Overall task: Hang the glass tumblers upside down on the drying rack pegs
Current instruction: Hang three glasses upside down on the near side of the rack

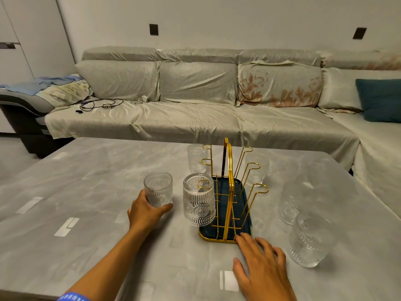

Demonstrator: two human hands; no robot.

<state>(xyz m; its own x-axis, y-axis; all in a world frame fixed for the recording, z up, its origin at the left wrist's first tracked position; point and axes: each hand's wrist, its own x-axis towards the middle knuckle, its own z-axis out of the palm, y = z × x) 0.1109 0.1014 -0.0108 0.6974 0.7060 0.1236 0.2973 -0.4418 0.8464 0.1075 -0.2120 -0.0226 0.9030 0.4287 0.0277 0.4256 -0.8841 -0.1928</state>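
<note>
My right hand (260, 268) flat and open on the table (108, 246), fingertips touching the rack's tray (219, 235), my left hand (145, 210) wrapped around an upright tumbler (158, 189), one hung tumbler (199, 199) inverted on a near peg, four tumblers standing around.

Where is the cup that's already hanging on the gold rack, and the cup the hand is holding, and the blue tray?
hanging tumbler (199, 203), head view, on its patterned side wall.
held tumbler (158, 189), head view, on its ribbed side above the left hand (144, 211).
blue tray (207, 232), head view, on its bare near-left corner.
</note>
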